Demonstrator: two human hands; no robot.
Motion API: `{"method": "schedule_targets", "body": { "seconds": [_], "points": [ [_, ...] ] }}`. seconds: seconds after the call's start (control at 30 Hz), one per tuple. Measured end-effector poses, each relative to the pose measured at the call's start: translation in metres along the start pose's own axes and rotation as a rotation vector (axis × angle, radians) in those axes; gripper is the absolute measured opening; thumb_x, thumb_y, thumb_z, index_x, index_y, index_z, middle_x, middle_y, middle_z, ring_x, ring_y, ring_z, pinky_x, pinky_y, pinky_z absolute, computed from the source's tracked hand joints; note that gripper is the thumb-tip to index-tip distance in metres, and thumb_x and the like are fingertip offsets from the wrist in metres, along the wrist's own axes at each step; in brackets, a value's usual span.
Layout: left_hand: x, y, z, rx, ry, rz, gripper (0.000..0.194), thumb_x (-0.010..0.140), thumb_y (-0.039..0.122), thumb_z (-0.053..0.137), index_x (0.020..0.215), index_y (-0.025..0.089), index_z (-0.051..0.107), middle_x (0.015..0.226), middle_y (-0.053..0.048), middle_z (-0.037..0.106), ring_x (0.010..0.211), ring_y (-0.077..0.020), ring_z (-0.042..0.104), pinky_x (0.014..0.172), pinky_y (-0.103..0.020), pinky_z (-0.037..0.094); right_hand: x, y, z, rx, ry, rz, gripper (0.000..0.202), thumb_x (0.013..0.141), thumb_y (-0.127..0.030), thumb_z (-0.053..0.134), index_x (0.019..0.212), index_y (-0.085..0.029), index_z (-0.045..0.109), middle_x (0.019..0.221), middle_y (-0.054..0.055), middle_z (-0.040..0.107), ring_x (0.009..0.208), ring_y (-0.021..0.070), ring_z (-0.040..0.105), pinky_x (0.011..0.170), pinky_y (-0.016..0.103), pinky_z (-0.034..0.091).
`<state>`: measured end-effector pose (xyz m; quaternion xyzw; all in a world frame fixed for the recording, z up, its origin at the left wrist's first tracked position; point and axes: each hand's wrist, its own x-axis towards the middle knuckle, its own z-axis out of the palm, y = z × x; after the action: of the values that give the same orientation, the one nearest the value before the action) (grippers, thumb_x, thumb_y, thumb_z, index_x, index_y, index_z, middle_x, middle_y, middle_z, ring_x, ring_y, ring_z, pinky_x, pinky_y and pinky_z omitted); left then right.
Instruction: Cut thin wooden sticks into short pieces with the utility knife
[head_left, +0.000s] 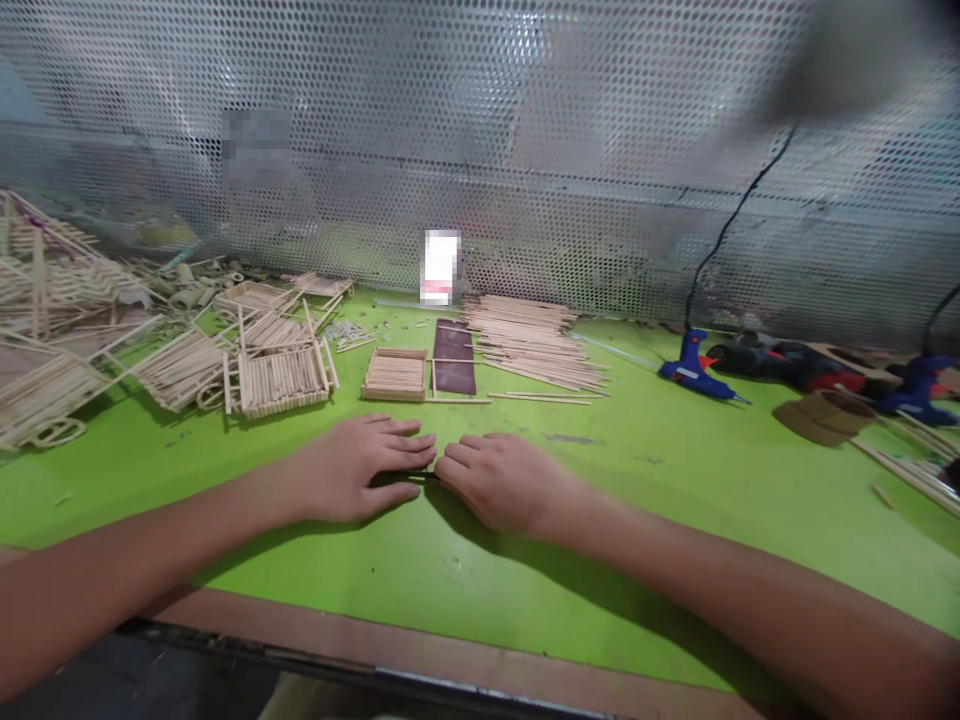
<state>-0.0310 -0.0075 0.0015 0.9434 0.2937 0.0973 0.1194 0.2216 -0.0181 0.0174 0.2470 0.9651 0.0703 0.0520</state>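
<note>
My left hand (362, 468) lies on the green table with its fingers stretched out flat toward my right hand. My right hand (510, 482) is closed, knuckles up, its fingertips nearly meeting the left ones. A thin black rod-like thing (425, 476) spans the gap between the hands. One end disappears into the right fist; the other runs by the left thumb and forefinger, so its kind cannot be made out. Just beyond the hands stands a small box of wooden sticks (394, 374), with a dark brown flat strip (454, 370) beside it.
Loose wooden sticks (532, 340) are piled behind my right hand. Stick-built trays (281, 380) and frames crowd the left. A blue glue gun (697, 370) with a cord lies at right, near a brown ring-shaped piece (823, 415). A perforated metal screen (525, 150) closes the back.
</note>
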Motion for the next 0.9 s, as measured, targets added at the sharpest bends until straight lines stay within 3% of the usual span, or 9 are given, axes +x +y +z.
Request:
{"method": "schedule_targets", "body": {
  "seconds": [0.2, 0.37, 0.7, 0.83, 0.9],
  "points": [
    [0.007, 0.001, 0.004, 0.003, 0.109, 0.076, 0.046, 0.100, 0.045, 0.062, 0.136, 0.017, 0.069, 0.141, -0.011, 0.067, 0.131, -0.0319, 0.064, 0.115, -0.053, 0.050, 0.002, 0.000, 0.001, 0.019, 0.045, -0.010, 0.015, 0.098, -0.014, 0.058, 0.111, -0.013, 0.066, 0.096, 0.010, 0.074, 0.090, 0.0225, 0.068, 0.076, 0.033, 0.048],
    [0.014, 0.004, 0.008, -0.012, 0.136, 0.065, 0.031, 0.098, 0.037, 0.063, 0.122, 0.021, 0.077, 0.132, -0.009, 0.073, 0.121, -0.0291, 0.071, 0.106, -0.048, 0.056, 0.001, 0.001, 0.001, 0.026, 0.039, -0.012, 0.018, 0.099, -0.014, 0.055, 0.114, -0.013, 0.066, 0.099, 0.011, 0.075, 0.092, 0.0228, 0.068, 0.077, 0.034, 0.048],
    [0.010, 0.003, 0.010, 0.000, 0.087, 0.019, 0.035, 0.101, 0.041, 0.061, 0.130, 0.023, 0.072, 0.139, -0.008, 0.069, 0.128, -0.0299, 0.067, 0.116, -0.053, 0.046, -0.008, 0.005, -0.004, -0.012, -0.019, 0.010, 0.011, 0.099, -0.015, 0.058, 0.107, -0.016, 0.065, 0.092, 0.008, 0.072, 0.085, 0.0214, 0.065, 0.069, 0.032, 0.043],
    [0.006, 0.005, 0.011, 0.060, 0.166, 0.027, 0.042, 0.106, 0.042, 0.053, 0.138, 0.019, 0.064, 0.143, -0.011, 0.067, 0.132, -0.0312, 0.062, 0.112, -0.053, 0.045, -0.009, 0.006, -0.003, -0.001, -0.005, 0.004, 0.008, 0.098, -0.014, 0.060, 0.104, -0.016, 0.065, 0.090, 0.006, 0.071, 0.083, 0.0208, 0.064, 0.069, 0.032, 0.042],
    [0.005, 0.006, 0.012, 0.085, 0.219, 0.030, 0.038, 0.107, 0.041, 0.049, 0.132, 0.017, 0.065, 0.132, -0.012, 0.072, 0.121, -0.0297, 0.065, 0.103, -0.049, 0.048, -0.009, 0.006, -0.004, 0.014, 0.007, -0.001, 0.008, 0.097, -0.014, 0.060, 0.103, -0.016, 0.065, 0.089, 0.006, 0.070, 0.081, 0.0202, 0.063, 0.069, 0.032, 0.042]
  ]
}}
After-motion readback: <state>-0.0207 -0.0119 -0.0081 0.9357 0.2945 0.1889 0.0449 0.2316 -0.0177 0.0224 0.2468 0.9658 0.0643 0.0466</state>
